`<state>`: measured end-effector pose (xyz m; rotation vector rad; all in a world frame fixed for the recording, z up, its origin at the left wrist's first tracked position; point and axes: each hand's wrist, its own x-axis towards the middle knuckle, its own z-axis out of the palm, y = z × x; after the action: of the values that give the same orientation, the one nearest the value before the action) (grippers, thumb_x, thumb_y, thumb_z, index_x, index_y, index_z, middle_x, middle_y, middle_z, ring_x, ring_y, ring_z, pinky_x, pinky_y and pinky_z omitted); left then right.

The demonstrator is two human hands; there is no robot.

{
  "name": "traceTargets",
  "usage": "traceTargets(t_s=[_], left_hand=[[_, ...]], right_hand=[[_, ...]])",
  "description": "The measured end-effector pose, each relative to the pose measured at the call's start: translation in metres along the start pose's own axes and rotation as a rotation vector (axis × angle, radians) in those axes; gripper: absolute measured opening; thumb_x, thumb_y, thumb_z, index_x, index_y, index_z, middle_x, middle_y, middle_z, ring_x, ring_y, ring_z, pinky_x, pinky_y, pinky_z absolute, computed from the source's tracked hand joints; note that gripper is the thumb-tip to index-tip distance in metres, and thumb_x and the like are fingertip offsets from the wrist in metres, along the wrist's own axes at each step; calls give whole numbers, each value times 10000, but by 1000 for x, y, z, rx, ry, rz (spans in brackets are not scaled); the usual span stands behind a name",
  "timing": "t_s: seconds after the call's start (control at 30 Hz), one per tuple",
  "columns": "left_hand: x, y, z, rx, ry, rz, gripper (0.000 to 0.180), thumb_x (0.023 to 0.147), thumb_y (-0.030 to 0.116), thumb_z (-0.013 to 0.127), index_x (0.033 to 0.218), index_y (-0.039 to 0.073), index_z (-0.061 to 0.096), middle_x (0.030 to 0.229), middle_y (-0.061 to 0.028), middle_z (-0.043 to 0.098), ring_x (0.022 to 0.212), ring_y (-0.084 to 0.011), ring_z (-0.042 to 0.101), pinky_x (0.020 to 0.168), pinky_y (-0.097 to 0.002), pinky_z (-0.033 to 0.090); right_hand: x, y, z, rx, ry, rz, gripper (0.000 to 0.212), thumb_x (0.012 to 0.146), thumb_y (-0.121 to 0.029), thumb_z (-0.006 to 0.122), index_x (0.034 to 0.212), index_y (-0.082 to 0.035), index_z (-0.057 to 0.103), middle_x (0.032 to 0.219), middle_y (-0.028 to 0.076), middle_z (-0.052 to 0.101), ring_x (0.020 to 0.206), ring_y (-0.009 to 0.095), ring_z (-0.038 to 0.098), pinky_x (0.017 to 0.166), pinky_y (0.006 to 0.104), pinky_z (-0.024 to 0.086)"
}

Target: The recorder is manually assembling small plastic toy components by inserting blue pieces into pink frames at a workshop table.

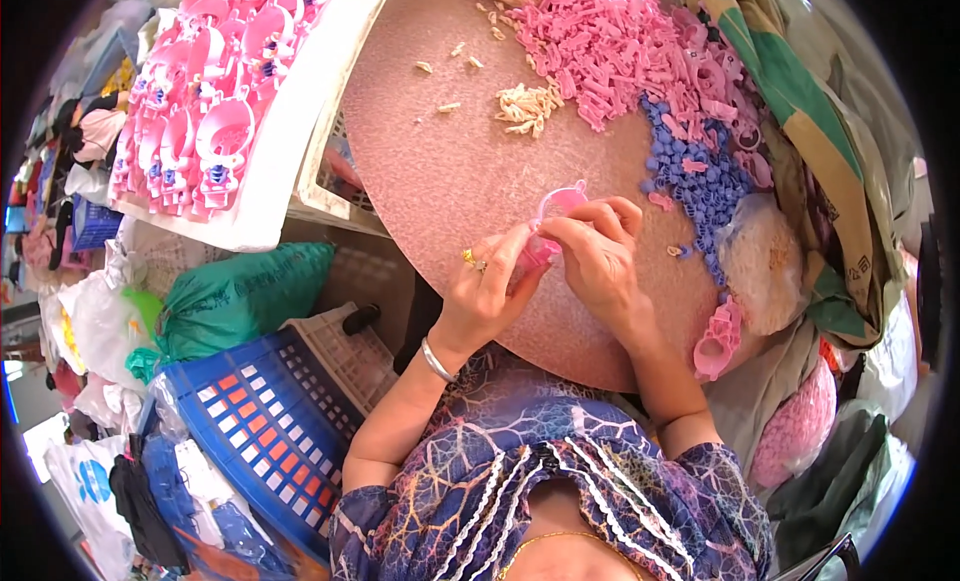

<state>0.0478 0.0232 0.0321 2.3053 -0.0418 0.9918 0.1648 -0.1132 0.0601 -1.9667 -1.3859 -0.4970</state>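
Both the left hand (484, 292) and right hand (602, 264), nearly closed, pinch a pink plastic piece (541, 249).

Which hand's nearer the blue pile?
Right. The right hand is left of the blue pile, not touching it; the left hand is farther left, beyond the right. Both hold the pink piece.
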Motion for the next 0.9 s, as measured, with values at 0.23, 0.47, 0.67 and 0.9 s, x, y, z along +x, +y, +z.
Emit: traceTargets(t_s=[0.23,0.47,0.67,0.9], left_hand=[[3,3,3,-66,15,-331,415,799,117,840,1162,48,649,1046,-120,714,912,-240,713,794,-339,569],[1,-1,-2,61,3,-301,435,766,100,857,1135,23,640,1013,-124,687,926,-268,671,800,-365,548],[4,1,0,132,-82,-289,520,757,121,845,1209,41,601,1018,-146,662,1005,-339,616,870,-441,491],[12,-1,0,163,-137,-229,617,746,129,848,1281,32,558,1090,-169,635,1074,-365,582,919,-463,470]], right_hand=[[11,6,-15,68,81,135,306,808,-14,656,1102,-93,677,928,25,709,896,192,649,885,381,397],[-14,70,-84,-351,215,557,137,889,-71,634,996,-68,720,959,125,723,906,319,667,826,415,460],[-31,72,-95,-244,-148,971,106,818,-114,699,885,-37,728,892,157,714,830,342,693,751,450,526],[-45,69,-113,-221,-545,847,149,752,-122,722,867,-35,687,835,126,713,803,327,693,701,427,524]])
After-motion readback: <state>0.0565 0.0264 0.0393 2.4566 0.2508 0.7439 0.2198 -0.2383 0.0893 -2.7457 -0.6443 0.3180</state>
